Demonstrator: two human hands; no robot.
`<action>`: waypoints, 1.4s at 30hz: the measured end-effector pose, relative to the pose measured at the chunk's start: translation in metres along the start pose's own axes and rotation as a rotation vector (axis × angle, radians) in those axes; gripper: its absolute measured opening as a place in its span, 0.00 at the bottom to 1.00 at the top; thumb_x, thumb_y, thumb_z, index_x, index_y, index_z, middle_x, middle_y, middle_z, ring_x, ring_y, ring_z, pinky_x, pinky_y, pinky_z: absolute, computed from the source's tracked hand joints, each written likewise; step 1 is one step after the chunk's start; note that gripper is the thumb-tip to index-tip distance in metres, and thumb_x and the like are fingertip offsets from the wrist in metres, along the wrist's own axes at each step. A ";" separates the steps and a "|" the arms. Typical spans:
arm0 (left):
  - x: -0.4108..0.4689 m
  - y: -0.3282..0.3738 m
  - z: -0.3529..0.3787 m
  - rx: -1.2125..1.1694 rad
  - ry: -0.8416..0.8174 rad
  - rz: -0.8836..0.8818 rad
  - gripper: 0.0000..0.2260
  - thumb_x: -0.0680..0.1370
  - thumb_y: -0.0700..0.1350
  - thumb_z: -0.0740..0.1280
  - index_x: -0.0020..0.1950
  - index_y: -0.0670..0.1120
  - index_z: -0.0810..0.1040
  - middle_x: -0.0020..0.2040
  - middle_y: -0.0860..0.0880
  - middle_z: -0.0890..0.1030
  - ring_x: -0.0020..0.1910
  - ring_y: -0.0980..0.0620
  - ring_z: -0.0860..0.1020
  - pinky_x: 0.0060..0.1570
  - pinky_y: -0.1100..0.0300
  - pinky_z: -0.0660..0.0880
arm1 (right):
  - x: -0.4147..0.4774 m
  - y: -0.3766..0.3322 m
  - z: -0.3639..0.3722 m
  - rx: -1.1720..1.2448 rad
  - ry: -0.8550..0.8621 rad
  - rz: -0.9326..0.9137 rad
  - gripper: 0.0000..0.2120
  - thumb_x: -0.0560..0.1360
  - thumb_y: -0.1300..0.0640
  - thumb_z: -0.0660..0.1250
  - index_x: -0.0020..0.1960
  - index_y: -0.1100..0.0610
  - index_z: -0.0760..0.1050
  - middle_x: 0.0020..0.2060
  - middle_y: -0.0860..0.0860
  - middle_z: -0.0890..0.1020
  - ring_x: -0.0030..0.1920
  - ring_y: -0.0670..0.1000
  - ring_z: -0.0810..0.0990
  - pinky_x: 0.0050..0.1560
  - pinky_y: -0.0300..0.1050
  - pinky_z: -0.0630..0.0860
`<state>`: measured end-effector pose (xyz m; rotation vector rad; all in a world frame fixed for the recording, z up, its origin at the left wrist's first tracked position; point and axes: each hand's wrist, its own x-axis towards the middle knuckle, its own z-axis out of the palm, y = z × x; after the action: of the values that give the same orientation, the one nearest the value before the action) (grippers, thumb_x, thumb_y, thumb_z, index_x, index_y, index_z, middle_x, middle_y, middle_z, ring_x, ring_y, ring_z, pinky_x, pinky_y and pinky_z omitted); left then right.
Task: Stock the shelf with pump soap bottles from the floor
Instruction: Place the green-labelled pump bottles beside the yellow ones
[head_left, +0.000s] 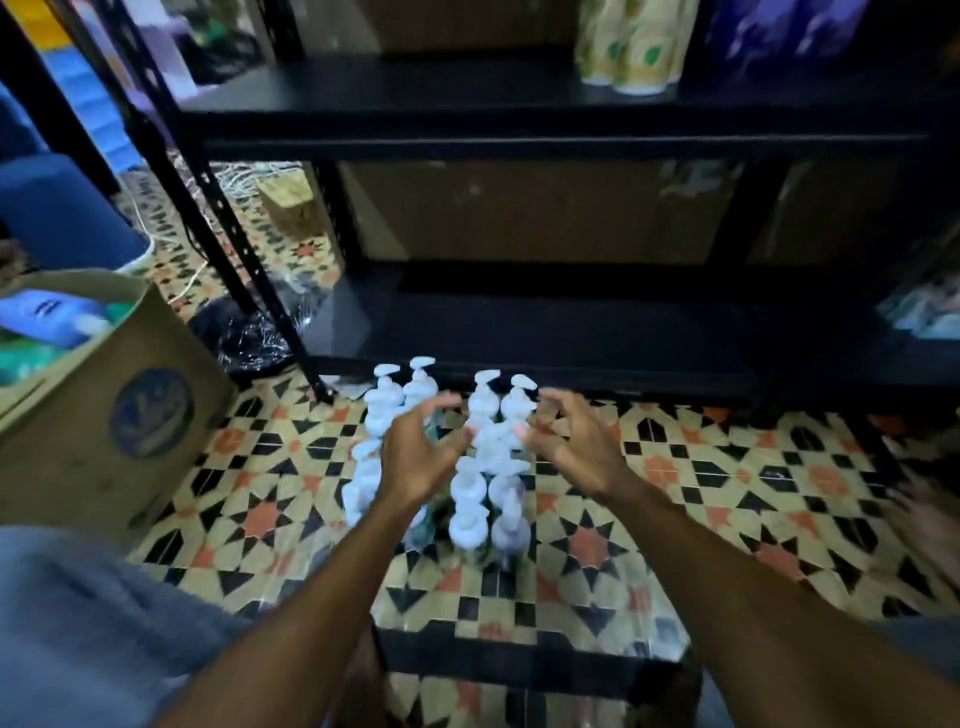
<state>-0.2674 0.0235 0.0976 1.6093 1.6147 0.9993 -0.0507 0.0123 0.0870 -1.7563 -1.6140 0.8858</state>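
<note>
So the pump soap bottles (470, 519) are sitting in a tight bunch on the patterned tile floor (727, 493), dead centre of the frame, just in front of the bottom board of the black shelf (519, 332). White pump heads are pointing every which way. It's all a bit blurry, so I'm not counting them.

Both hands are reaching in from the bottom of the frame and hovering over the bunch. The left hand (415, 457) is sitting over the left rows, fingers spread and slightly bent, grip wide, holding nothing. The right hand (571, 441) is over the right edge of the bunch, fingers curved like a claw, grip also wide and holding nothing. I can't tell whether any fingertip is actually touching a pump.

A cardboard box (104, 415) is standing at the left of the frame, well apart from the bottles, with a blue bottle (47, 319) lying inside. Top right, some yellow-green packs (634, 47) are standing on a higher shelf board. Grey fabric (78, 623) is filling the lower left corner.
</note>
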 end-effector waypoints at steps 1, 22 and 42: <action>-0.015 -0.021 0.003 0.003 -0.018 -0.046 0.14 0.76 0.44 0.78 0.61 0.50 0.84 0.59 0.54 0.84 0.57 0.58 0.79 0.50 0.77 0.70 | -0.009 0.010 0.016 0.009 -0.025 0.032 0.40 0.66 0.24 0.69 0.72 0.42 0.67 0.67 0.42 0.74 0.68 0.49 0.72 0.68 0.58 0.70; -0.049 -0.162 0.073 0.089 -0.232 0.057 0.26 0.68 0.35 0.77 0.60 0.58 0.78 0.56 0.52 0.83 0.56 0.48 0.82 0.55 0.48 0.78 | -0.047 0.099 0.127 -0.062 -0.057 0.189 0.37 0.59 0.43 0.81 0.64 0.45 0.70 0.57 0.46 0.77 0.57 0.50 0.77 0.56 0.51 0.76; -0.012 -0.020 -0.008 -0.176 -0.235 0.014 0.28 0.66 0.37 0.84 0.62 0.50 0.77 0.55 0.55 0.81 0.54 0.63 0.79 0.47 0.73 0.75 | -0.004 -0.016 -0.030 0.090 -0.359 0.038 0.27 0.63 0.64 0.81 0.59 0.49 0.78 0.54 0.47 0.84 0.57 0.54 0.84 0.50 0.48 0.83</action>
<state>-0.2843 0.0112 0.0835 1.5566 1.3235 0.8956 -0.0363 0.0103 0.1182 -1.6379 -1.7314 1.3313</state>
